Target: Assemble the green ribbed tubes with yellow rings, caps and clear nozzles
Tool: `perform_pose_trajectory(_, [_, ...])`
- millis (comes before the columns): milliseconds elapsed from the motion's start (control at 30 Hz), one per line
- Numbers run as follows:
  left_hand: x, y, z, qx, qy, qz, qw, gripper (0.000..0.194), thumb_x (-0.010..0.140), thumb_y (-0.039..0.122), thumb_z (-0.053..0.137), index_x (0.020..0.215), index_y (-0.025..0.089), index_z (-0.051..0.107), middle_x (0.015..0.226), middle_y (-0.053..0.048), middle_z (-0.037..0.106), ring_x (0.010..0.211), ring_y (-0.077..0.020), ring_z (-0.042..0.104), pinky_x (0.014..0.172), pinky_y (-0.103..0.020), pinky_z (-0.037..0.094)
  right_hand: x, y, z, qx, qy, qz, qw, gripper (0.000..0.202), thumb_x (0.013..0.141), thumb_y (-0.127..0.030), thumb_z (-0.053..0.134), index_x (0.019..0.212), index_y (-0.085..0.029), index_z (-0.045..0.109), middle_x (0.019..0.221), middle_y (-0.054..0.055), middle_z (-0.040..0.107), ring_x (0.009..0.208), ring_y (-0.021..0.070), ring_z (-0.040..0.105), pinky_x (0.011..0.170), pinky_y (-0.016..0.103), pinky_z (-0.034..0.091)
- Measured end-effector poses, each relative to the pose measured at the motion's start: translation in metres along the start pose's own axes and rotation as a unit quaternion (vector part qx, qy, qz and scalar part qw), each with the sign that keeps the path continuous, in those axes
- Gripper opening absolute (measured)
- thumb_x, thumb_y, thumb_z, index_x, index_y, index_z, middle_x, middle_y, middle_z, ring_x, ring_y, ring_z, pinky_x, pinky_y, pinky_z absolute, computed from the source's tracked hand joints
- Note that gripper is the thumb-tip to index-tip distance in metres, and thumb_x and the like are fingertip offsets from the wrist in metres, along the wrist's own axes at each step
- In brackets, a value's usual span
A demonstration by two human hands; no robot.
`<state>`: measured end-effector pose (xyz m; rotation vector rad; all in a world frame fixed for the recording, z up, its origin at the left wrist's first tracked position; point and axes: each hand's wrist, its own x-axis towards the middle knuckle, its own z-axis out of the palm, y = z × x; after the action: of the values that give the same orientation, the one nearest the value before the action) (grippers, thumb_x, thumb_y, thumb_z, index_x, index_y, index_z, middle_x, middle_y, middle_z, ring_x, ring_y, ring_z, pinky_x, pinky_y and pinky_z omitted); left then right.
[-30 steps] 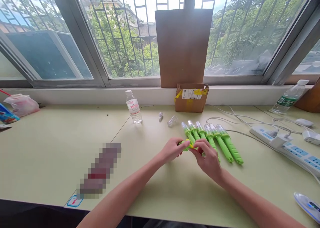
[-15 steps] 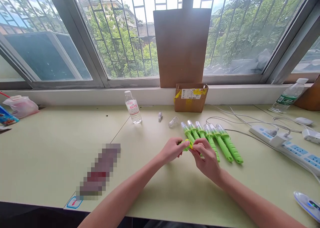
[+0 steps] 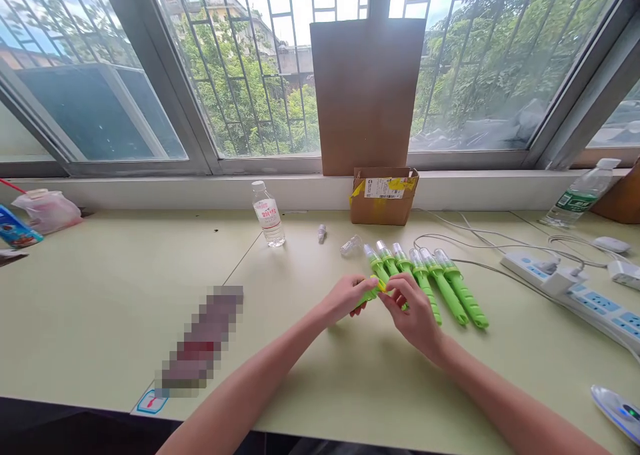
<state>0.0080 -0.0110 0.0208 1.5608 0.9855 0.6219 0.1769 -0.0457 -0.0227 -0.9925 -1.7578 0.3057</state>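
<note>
Part, green, at frame's 4:30 — left hand clamped round it, right hand pinching its yellow bit. Six tubes at 3 o'clock from it, clear cap toward 11.

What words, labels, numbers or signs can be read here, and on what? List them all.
None reads clearly.
Water bottle near the middle: red characters, too blurred.
Green-labelled bottle: white characters, too small.
Cardboard box: white label, print too small.
Table sticker: red mark in a blue outline, unclear.
Blue packet: any print is blurred.
</note>
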Motion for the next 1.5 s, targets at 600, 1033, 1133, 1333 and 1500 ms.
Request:
perform_pose_trajectory(600, [-0.003, 0.006, -0.003, -0.082, -0.076, -0.037, 0.993, 0.055, 0.081, 0.068, 0.041, 0.066, 0.016, 0.053, 0.037, 0.005, 0.04, 0.029, -0.0081, 0.033, 0.033, -0.023, 0.026, 0.004, -0.009, -0.001, 0.042, -0.015, -0.05, 0.998, 0.018, 0.083, -0.024, 0.065, 0.091, -0.023, 0.049, 0.102, 0.003, 0.051, 0.062, 0.0067, 0.058, 0.044, 0.02, 0.051])
perform_pose_trajectory(1033, [-0.002, -0.001, -0.003, -0.169, -0.149, -0.105, 0.969, 0.055, 0.085, 0.062, 0.031, 0.057, 0.018, 0.048, 0.034, 0.004, 0.038, 0.028, -0.0089, 0.032, 0.032, -0.023, 0.026, 0.003, -0.017, 0.002, 0.103, -0.001, -0.021, 0.994, 0.016, 0.081, -0.02, 0.065, 0.087, -0.022, 0.051, 0.108, 0.007, 0.06, 0.074, 0.0132, 0.066, 0.05, 0.023, 0.055])
perform_pose_trajectory(1133, [-0.002, -0.003, -0.002, -0.173, -0.168, -0.101, 0.965, 0.059, 0.086, 0.064, 0.026, 0.053, 0.019, 0.046, 0.032, 0.003, 0.038, 0.027, -0.0097, 0.033, 0.032, -0.023, 0.025, 0.003, -0.019, 0.002, 0.099, 0.0, -0.041, 0.994, 0.019, 0.08, -0.02, 0.066, 0.09, -0.023, 0.05, 0.11, 0.008, 0.061, 0.076, 0.014, 0.066, 0.051, 0.024, 0.056])
perform_pose_trajectory(1333, [-0.001, -0.002, -0.001, -0.175, -0.196, -0.128, 0.956, 0.063, 0.082, 0.071, 0.022, 0.052, 0.02, 0.044, 0.034, 0.002, 0.036, 0.03, -0.0103, 0.033, 0.034, -0.025, 0.028, 0.0, -0.017, 0.007, 0.097, -0.004, -0.03, 0.995, 0.029, 0.076, -0.024, 0.072, 0.087, -0.022, 0.045, 0.11, 0.008, 0.062, 0.063, 0.0102, 0.063, 0.051, 0.025, 0.055])
perform_pose_trajectory(1500, [-0.001, -0.004, 0.0, -0.098, -0.194, -0.126, 0.968, 0.065, 0.081, 0.075, 0.023, 0.063, 0.018, 0.048, 0.04, 0.003, 0.043, 0.033, -0.0096, 0.035, 0.037, -0.024, 0.03, -0.004, -0.01, 0.009, 0.1, -0.002, 0.029, 0.995, 0.03, 0.076, -0.027, 0.072, 0.081, -0.022, 0.042, 0.101, 0.005, 0.064, 0.053, 0.007, 0.054, 0.049, 0.024, 0.05])
